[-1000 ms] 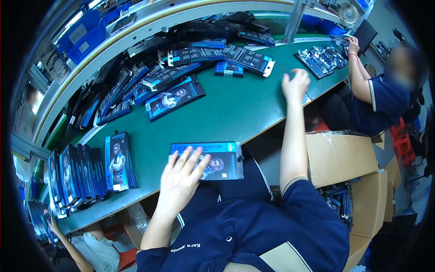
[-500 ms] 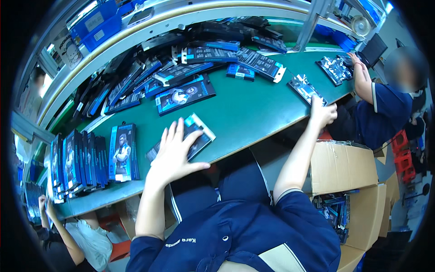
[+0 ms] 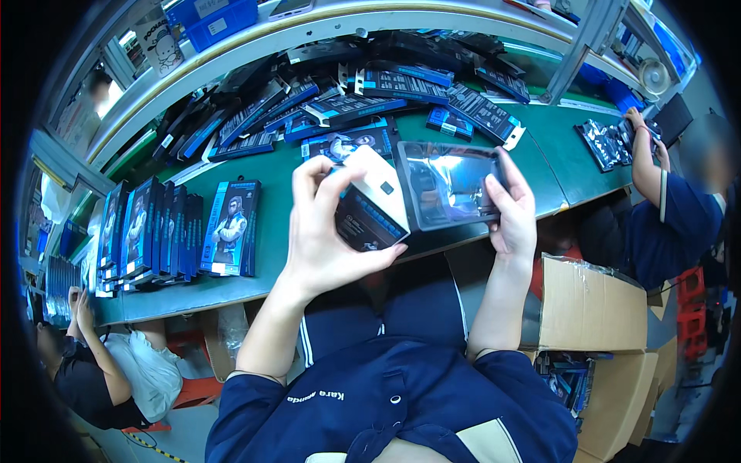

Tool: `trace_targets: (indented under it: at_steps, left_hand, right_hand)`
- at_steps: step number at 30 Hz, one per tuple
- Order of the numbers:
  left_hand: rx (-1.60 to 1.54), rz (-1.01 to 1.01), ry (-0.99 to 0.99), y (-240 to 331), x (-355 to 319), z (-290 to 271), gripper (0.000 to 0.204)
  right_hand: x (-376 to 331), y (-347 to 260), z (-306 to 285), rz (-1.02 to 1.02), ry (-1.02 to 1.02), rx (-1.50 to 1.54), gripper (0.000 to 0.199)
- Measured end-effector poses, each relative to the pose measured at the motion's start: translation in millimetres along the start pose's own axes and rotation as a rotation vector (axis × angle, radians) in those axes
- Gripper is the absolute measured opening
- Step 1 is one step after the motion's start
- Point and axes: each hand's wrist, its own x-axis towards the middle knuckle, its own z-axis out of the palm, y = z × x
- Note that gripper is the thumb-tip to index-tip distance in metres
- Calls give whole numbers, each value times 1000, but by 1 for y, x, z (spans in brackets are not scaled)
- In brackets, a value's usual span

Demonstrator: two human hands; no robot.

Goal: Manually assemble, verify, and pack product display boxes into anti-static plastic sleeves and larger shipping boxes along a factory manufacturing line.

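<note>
Both hands were raised over the near edge of the green table (image 3: 231,297), working on one package between them. The left hand (image 3: 328,231) was curled around a small box (image 3: 370,202), dark blue on its side and white on top, with the thumb under its lower corner and the fingers wrapped over the far edge. The right hand (image 3: 511,210) gripped the right end of a clear plastic tray (image 3: 446,184), fingers closed over its edge; the tray's left end met the box, though whether it sat inside the box could not be told.

Just beyond the hands, flat blue and black packs (image 3: 347,104) lay spread in overlapping heaps across the back of the table, below a curved shelf (image 3: 255,46). To the left, a row of blue boxes (image 3: 147,231) with a printed figure stood upright, side by side, near the table's front edge. A brown cardboard carton (image 3: 590,305) stood open beside the person's right arm.

At the far right, another person in a dark blue shirt (image 3: 679,224) handled packs on the table. At the lower left, a third person (image 3: 100,363) sat below the table edge.
</note>
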Motion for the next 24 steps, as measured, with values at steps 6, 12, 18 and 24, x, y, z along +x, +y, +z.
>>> trace_targets:
  at_steps: [6, 12, 18, 24]
  left_hand:
    - [-164, 106, -31, -11, -5, -4, 107]
    - [-121, 24, -119, 0, -2, -9, 122]
    - [-69, 59, -233, -1, -3, -12, 125]
    - [8, 90, -28, 2, 8, 12, 130]
  right_hand:
    - [-13, 11, 12, -61, 43, 152, 56]
    - [-17, -27, 42, -530, 21, -204, 60]
    - [-7, -76, 33, -546, -320, -457, 62]
    - [13, -81, 69, -640, -483, -730, 61]
